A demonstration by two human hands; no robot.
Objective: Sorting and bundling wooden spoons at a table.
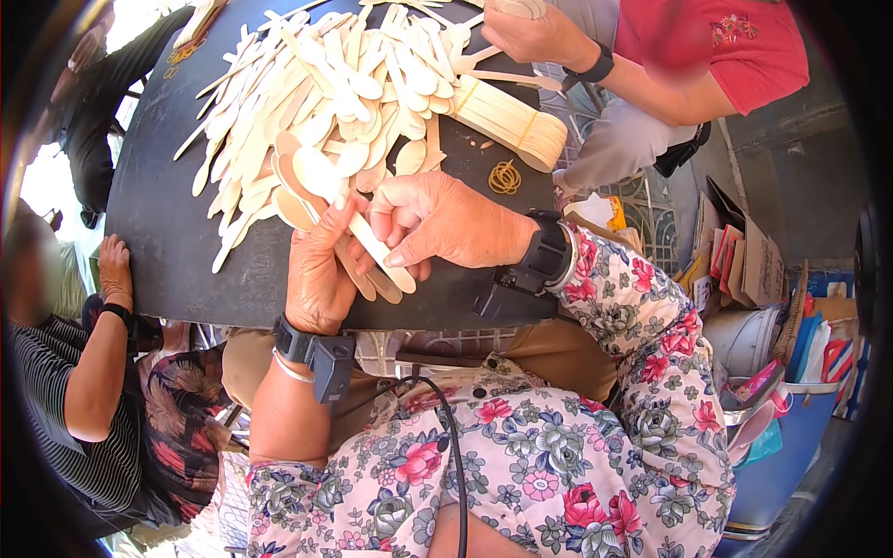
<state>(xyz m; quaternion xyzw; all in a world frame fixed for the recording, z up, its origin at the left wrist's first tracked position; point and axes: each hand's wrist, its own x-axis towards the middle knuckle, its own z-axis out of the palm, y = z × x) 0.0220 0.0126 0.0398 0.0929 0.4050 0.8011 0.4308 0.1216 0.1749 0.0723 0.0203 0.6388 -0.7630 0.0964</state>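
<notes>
My left hand (314,284) is closed around several wooden spoons, their bowls pointing away from me and their handle ends toward me. One wooden spoon (377,247) lies on top of this bunch at a slant. The thumb and fingers of my right hand (456,221) are closed at its handle, though some fingertips are hidden. Just beyond both hands spreads a large loose pile of wooden spoons (344,88) on the dark table (177,265). To the right of the pile lies a banded bundle of spoons (507,121), with loose rubber bands (504,178) near it.
Across the table at the right, a person in a red top holds spoons in a hand (539,35). At the left, another person's hand (114,265) rests on the table edge. Cardboard (758,260) and a blue bin (791,446) stand at my right. More rubber bands (177,56) lie far left.
</notes>
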